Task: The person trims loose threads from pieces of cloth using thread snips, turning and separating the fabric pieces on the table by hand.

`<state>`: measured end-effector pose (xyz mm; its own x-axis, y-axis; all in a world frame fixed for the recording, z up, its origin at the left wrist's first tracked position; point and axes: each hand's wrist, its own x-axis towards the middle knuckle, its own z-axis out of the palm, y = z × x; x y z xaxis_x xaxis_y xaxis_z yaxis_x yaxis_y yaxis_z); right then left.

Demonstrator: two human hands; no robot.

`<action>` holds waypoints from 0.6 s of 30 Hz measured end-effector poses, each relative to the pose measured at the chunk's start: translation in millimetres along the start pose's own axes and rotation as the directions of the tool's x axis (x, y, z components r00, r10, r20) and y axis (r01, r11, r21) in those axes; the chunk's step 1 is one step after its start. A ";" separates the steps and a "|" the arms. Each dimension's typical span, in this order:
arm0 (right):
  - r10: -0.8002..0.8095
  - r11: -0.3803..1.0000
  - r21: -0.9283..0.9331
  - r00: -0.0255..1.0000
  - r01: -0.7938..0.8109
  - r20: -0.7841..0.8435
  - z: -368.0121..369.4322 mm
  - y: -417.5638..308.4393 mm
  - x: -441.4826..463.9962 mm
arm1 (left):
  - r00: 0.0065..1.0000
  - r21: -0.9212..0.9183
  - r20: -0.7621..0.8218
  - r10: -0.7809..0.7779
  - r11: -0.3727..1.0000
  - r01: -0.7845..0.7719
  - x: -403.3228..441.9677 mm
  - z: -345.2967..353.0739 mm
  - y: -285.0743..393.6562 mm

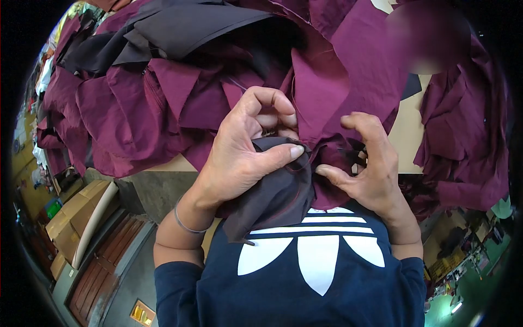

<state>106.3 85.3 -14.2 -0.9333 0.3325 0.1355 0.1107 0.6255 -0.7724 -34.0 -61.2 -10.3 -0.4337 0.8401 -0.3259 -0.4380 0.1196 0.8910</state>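
My left hand is closed on a dark grey-brown cloth piece. Its thumb presses on the cloth's top edge, with the fingers curled behind. The cloth hangs down in front of my shirt, and a reddish line runs along it. Just to the right, my right hand has its thumb and forefinger spread apart beside a bunched maroon fabric. The thumb tip is at the fabric's edge, while the other fingers are bent and partly hidden. Maroon fabric stretches up from between my hands.
Heaped maroon cloth covers the table's left side, with dark grey cloth on top. More maroon fabric hangs at the right, past a bare strip of tabletop. Cardboard stands at the lower left. A blurred patch covers the upper right.
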 end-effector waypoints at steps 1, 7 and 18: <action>0.058 0.998 0.036 0.998 -0.059 0.021 -0.4 0.8 -2.2 | 1.000 0.007 -0.007 0.003 1.000 -0.003 -0.2 -0.2 1.3; -0.020 0.987 0.159 0.999 0.013 0.043 1.8 5.6 -7.2 | 0.986 0.268 -0.013 0.169 0.950 -0.159 -0.8 -4.7 5.8; -0.274 0.960 -0.031 0.959 0.277 0.066 7.1 -6.2 -3.0 | 0.943 0.961 0.249 0.222 0.067 -0.270 12.2 13.8 36.3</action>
<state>106.0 75.4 -14.2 -0.9483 0.1008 0.3008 -0.1413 0.7146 -0.6851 -44.4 -39.3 22.4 -0.3097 0.9503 -0.0311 0.8441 0.2899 0.4510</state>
